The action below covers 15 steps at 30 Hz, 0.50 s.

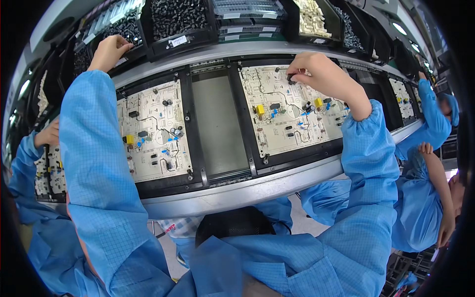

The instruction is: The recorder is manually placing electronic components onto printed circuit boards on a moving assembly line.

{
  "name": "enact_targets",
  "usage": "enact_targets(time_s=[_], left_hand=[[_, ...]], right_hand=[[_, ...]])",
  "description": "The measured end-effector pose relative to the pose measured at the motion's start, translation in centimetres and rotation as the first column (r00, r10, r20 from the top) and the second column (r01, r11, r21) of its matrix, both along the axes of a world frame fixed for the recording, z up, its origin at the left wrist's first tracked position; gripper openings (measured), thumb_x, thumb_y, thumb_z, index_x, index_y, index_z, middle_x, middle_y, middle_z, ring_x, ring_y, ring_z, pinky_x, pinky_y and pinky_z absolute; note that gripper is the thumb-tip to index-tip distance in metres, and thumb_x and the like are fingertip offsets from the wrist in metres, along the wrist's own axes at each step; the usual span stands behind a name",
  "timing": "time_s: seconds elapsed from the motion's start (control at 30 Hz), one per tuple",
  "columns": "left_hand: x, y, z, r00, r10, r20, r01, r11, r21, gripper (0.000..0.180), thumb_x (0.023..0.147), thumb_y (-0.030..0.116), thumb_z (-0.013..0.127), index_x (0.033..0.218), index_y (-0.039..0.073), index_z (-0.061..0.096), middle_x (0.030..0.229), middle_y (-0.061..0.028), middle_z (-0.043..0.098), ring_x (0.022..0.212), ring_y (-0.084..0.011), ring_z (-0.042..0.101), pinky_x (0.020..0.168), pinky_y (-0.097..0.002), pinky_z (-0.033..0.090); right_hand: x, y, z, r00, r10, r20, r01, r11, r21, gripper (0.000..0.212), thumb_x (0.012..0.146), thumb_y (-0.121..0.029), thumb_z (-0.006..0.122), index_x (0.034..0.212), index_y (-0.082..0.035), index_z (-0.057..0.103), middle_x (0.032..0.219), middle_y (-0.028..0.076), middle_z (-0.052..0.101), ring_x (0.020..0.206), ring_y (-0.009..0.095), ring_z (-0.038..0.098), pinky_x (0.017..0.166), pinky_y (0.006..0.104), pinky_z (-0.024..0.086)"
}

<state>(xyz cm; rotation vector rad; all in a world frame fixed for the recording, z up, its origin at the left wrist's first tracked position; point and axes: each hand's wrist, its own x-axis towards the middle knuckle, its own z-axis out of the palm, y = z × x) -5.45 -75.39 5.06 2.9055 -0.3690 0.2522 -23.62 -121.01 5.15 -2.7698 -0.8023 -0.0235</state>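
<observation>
My right hand [324, 76] is over the upper part of a pale circuit board [272, 141], pinching a small black electronic component [290, 78] at the board's surface. Whether the component is seated there, I cannot tell. That board carries yellow blocks, blue discs and black cylinders, and sits in a black carrier frame. Up at the left, my left hand [110, 53] has thumb and fingertips pressed together at the front of a bin of small dark components [126, 30]. Anything between those fingertips is too small to make out. Below my left forearm lies a second, similar circuit board [173, 153], partly covered by the sleeve.
Behind the conveyor stand a bin of black parts [178, 17], stacked clear trays [247, 7] and a bin of cream connectors [312, 20]. A metal rail [237, 195] edges the line nearest me. Co-workers in blue sleeves are at the far left and at the right [420, 208].
</observation>
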Motion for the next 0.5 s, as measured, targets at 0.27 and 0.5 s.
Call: enact_targets(time_s=[0.27, 0.5], left_hand=[[-0.3, 0.1, -0.2, 0.999, -0.039, 0.015, 0.04, 0.993, -0.109, 0.025, 0.086, 0.02, 0.068, 0.102, 0.001, 0.068, 0.093, -0.01, 0.069, 0.087, -0.0165, 0.065, 0.081, -0.0284, 0.051], [-1.0, -0.6, -0.9, 0.99, -0.061, 0.127, 0.088, 0.971, -0.221, 0.023, 0.087, 0.017, 0.067, 0.104, 0.002, 0.067, 0.089, -0.008, 0.069, 0.081, -0.0143, 0.065, 0.076, -0.0264, 0.051]], right_hand=[[2.9, 1.2, -2.3, 0.996, 0.092, 0.014, -0.093, 0.991, 0.101, 0.016, 0.082, -0.006, 0.065, 0.095, 0.002, 0.067, 0.085, 0.013, 0.064, 0.075, 0.025, 0.06, 0.068, 0.0329, 0.049], [3.5, 2.2, -2.6, 0.991, 0.133, -0.025, -0.127, 0.978, 0.165, 0.017, 0.082, -0.008, 0.066, 0.097, 0.001, 0.068, 0.089, 0.013, 0.065, 0.077, 0.023, 0.062, 0.067, 0.0319, 0.05]])
